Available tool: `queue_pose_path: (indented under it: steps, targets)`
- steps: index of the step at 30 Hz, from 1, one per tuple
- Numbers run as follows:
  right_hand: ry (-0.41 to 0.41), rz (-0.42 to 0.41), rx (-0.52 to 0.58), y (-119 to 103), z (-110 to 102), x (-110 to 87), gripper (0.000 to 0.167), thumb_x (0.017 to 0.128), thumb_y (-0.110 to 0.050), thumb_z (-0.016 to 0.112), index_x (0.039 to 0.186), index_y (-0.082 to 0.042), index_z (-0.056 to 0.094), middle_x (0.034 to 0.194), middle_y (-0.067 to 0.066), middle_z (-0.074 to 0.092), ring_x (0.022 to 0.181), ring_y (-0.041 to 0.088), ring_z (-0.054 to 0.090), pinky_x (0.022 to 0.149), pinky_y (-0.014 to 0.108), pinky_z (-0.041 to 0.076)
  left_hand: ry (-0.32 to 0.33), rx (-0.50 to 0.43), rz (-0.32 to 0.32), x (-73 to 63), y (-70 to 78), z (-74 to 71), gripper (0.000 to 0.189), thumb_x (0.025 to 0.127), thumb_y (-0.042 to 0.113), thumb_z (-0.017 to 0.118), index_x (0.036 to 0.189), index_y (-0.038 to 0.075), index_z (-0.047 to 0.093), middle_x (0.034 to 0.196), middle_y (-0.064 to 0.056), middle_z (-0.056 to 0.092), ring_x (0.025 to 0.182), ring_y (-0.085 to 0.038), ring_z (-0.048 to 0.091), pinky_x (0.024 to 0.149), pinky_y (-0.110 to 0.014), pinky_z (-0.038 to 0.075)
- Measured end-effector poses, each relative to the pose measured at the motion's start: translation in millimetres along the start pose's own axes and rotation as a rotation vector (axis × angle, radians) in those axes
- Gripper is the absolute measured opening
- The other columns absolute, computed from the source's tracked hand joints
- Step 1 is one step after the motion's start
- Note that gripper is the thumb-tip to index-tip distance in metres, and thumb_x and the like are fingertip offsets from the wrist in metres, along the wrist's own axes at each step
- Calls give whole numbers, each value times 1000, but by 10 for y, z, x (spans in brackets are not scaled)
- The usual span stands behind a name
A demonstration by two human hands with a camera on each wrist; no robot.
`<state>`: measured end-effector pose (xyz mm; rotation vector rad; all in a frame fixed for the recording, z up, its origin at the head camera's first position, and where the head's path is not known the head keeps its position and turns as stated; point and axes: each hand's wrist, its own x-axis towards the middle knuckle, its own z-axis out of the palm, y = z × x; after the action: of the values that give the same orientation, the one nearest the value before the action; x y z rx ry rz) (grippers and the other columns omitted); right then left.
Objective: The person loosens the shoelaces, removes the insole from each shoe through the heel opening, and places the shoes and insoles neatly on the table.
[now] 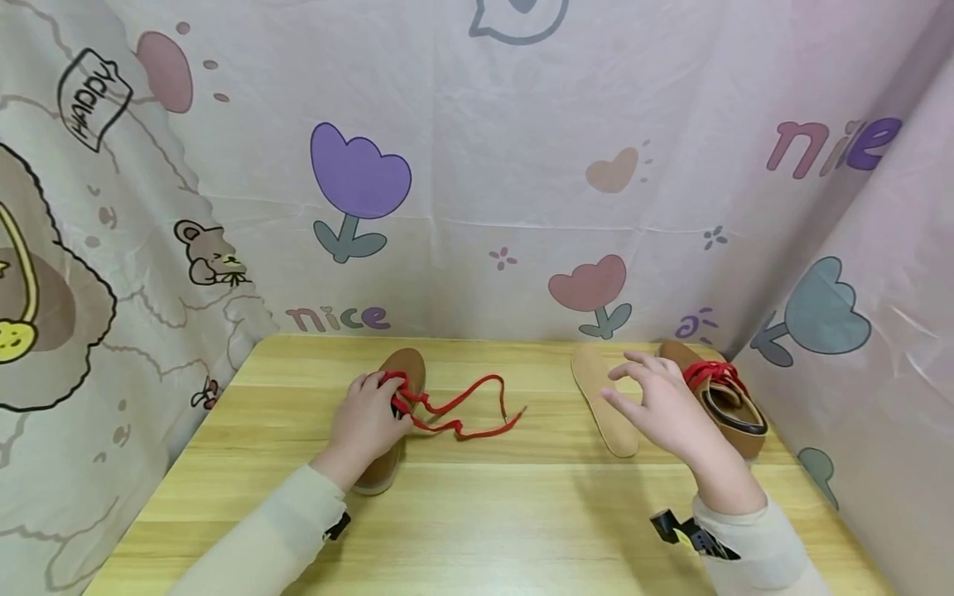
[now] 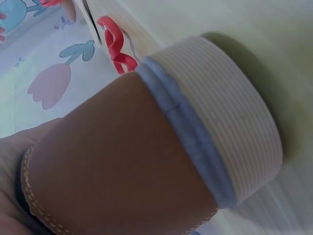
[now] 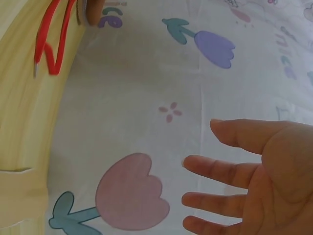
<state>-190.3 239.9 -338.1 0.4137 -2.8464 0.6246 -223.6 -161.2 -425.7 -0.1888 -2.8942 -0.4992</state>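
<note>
A brown shoe [image 1: 407, 362] with a pale sole stands toward the left of the table, toe pointing away. My left hand [image 1: 368, 422] grips it from above around the laced opening, covering much of its middle. The heel [image 2: 117, 156] fills the left wrist view. Loose red laces [image 1: 484, 433] trail rightward from under the fingers across the wood. With nothing in it, my right hand [image 1: 659, 404] hovers at the right, fingers spread and relaxed. Beside and below that hand lies a flat tan insole [image 1: 596, 401], whose end [image 3: 22, 200] shows in the right wrist view.
A second brown shoe [image 1: 749, 443], its red laces [image 1: 717, 372] tied, sits at the right edge, partly behind the right hand. The wooden table [image 1: 477, 513] backs onto a printed curtain [image 1: 484, 182] that also closes off both sides.
</note>
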Motion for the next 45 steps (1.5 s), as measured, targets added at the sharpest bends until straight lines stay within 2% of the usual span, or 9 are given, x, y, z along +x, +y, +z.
queue_pose_path:
  steps: [13,19,35,40,45]
  targets:
    - [-12,48,-13,225,14,48,42,96,-36,68,120,-2,66,148,30,41,131,54,33,103,71,31,-18,7,-56,-52,-240,-130,59,81,28,70,133,3,61,143,-29,47,133,-50,36,98,-66,43]
    - [-10,80,-10,289,-25,43,41,96,-32,69,123,-1,64,149,32,39,133,56,30,103,73,28,-12,12,-46,-50,-305,-184,59,82,28,70,134,2,60,142,-30,47,132,-51,36,96,-68,43]
    - [19,96,-11,494,-88,17,52,96,-35,68,130,2,60,147,32,40,132,56,29,103,72,25,-11,14,-63,-94,-529,-277,60,82,28,72,135,1,59,141,-32,46,131,-52,36,95,-69,42]
    - [21,121,-14,587,-113,-9,60,96,-42,66,136,1,56,149,30,39,132,54,29,102,72,27,-3,25,-51,-107,-635,-305,61,83,29,71,135,0,58,140,-32,47,129,-52,37,95,-68,42]
    - [6,149,-2,662,-162,-40,66,96,-48,65,139,1,54,150,30,38,135,55,26,103,74,26,-12,28,-67,-137,-730,-339,62,83,29,69,137,0,57,141,-33,45,128,-54,37,93,-71,42]
